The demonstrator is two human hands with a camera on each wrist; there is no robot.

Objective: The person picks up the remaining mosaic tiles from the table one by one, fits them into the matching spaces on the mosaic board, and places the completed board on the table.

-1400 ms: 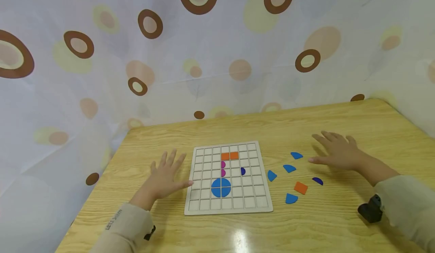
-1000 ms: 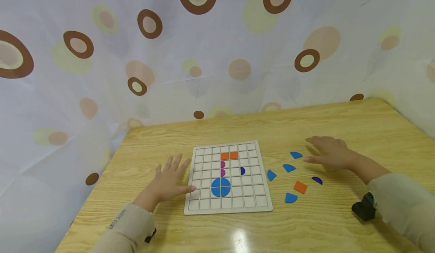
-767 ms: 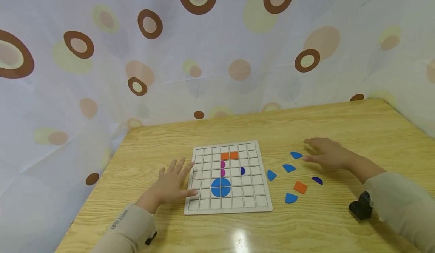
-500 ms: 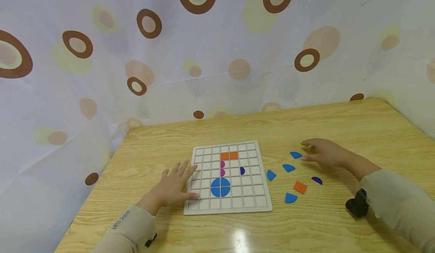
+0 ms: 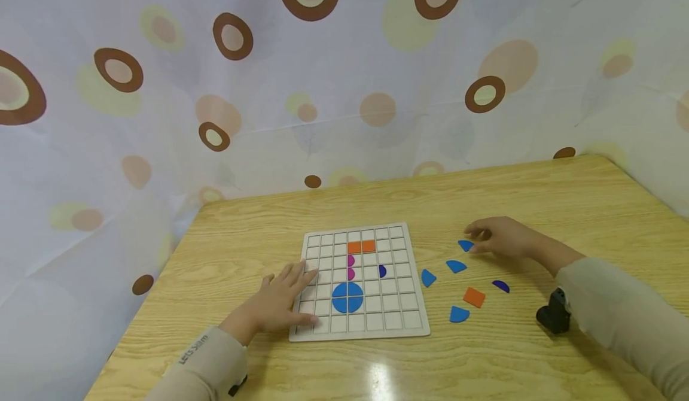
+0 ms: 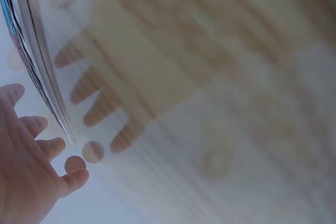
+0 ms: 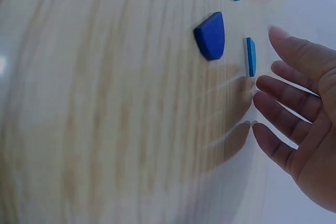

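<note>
We find a thin, flat, bright-blue quarter-circle [image 5: 465, 245], its outer edge rounded, lying on the wooden table [image 5: 258, 233] between two and three o'clock from a white gridded board [image 5: 390, 303]. Beside it, the right hand [image 5: 503, 237] has loosely curved fingers, slightly apart; we cannot tell whether the thumb touches it. At the board's nine o'clock edge, we see the left hand [image 5: 276, 304], fingers spread. Two orange squares [image 5: 354, 247] sit near the board's twelve o'clock.
</note>
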